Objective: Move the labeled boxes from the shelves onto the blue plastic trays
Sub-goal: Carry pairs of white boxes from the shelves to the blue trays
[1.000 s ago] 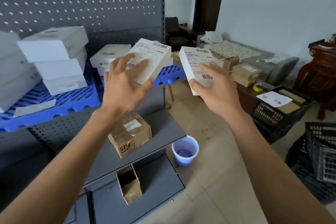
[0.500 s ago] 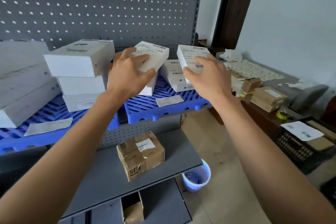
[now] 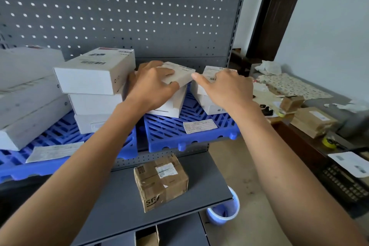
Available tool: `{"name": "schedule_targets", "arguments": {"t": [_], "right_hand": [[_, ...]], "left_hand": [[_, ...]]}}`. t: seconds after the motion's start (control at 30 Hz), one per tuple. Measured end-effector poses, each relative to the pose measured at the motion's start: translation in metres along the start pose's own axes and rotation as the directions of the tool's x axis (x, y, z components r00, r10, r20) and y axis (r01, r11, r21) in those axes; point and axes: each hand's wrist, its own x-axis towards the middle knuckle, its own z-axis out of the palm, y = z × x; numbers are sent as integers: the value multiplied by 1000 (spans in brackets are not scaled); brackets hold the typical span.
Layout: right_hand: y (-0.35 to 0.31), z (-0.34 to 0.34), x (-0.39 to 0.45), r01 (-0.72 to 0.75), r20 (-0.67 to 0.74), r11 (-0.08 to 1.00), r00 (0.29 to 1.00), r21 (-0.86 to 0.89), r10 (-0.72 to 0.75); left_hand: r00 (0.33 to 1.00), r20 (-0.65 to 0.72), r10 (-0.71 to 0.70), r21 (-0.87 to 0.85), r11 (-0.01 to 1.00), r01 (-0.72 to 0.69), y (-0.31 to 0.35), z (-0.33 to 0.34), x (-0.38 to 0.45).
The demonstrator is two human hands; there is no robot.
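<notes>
Left box: a white labeled box [image 3: 178, 75] was in my left hand [image 3: 151, 86], tilted, its low edge resting on the white box [image 3: 169, 107] under it on the right tray [image 3: 191, 130].
Left hand: my fingers were curled over the box's top and near side, thumb on the front edge; it was closed on the box.
Right box: a second labeled box [image 3: 211, 75] lay on top of a short stack [image 3: 211, 104] at the right side of the same tray, barcode label up.
Right hand: my right hand [image 3: 225, 88] lay flat on that box, fingers spread, forefinger pointing at the left box's corner; I could not tell whether it gripped the box or only pressed on it.
Gap: the two boxes were just beside each other, corners nearly touching.
Right tray: blue slatted plastic on the upper shelf, with a loose paper slip [image 3: 199, 126] near its front edge.
Left tray: another blue tray [image 3: 60, 158] beside it carried a stack of three white boxes [image 3: 95, 90], longer white boxes [image 3: 26, 96] at far left and a slip [image 3: 54, 151] in front.
Lower shelf: a taped brown carton [image 3: 161, 181] sat on the grey shelf [image 3: 111, 201] below the trays.
Floor: a blue basket [image 3: 225, 211] stood by the shelf's corner.
Behind: grey pegboard [image 3: 119, 10].
Counter: brown parcels [image 3: 313, 120] and tape rolls lay on the counter at right.
</notes>
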Motion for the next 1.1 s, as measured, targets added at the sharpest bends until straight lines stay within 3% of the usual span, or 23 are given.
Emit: {"name": "schedule_targets", "arguments": {"t": [0.17,0.3,0.6,0.9,1.1], "right_hand": [[7,6,3,33,59,999,998,-41,-31],[13,5,-4,74,69,997,995,11,-75],[36,4,-31,224,-117,966,971,127,-210],[40,5,-78,283,-141,934,956,219,-256],[11,-5,-116,324,-78,907,946,271,-315]], "left_hand": [[999,-25,39,72,997,-37,1,5,-6],[996,-70,55,30,998,-53,12,6,-18],[984,-156,83,161,985,-57,49,7,-59],[987,-155,42,202,979,-10,56,-4,-125],[984,-173,-38,155,986,65,43,-36,-171]]}}
